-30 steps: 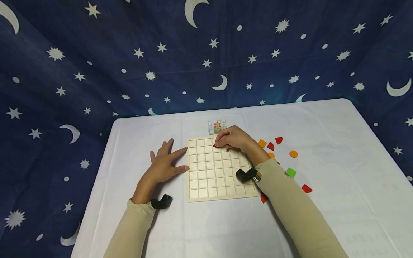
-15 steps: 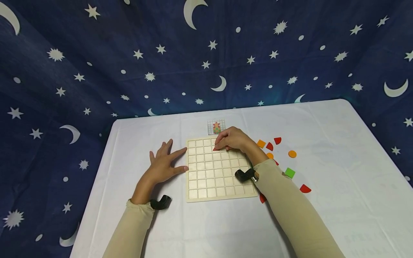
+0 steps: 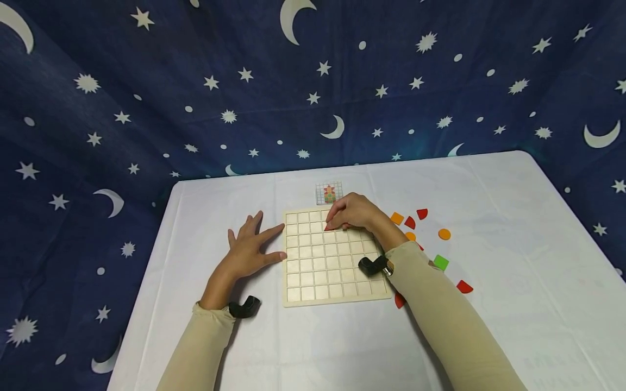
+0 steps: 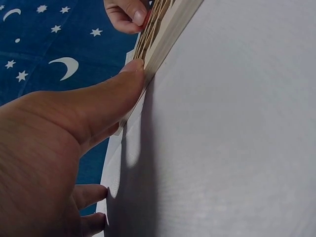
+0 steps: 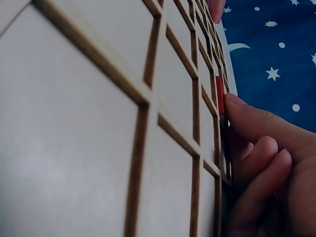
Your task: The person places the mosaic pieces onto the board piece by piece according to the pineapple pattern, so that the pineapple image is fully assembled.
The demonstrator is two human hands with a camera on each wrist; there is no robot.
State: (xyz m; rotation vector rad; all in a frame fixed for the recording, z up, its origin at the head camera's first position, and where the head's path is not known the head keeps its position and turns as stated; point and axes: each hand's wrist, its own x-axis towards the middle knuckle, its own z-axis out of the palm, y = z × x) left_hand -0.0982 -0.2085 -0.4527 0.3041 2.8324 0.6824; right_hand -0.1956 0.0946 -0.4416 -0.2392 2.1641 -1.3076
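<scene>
Two hands show in my head view, well apart. I see the left hand spread, thumb and forefinger at the left edge of the wooden grid board, while the right hand pinches a red piece at its upper rows. Behind lies a pattern card; to the right, among loose pieces, an orange disc and a green square. My left wrist view shows the left thumb against the board's side. In my right wrist view, the red piece meets the ribs; whether it sits in a cell, I cannot tell.
</scene>
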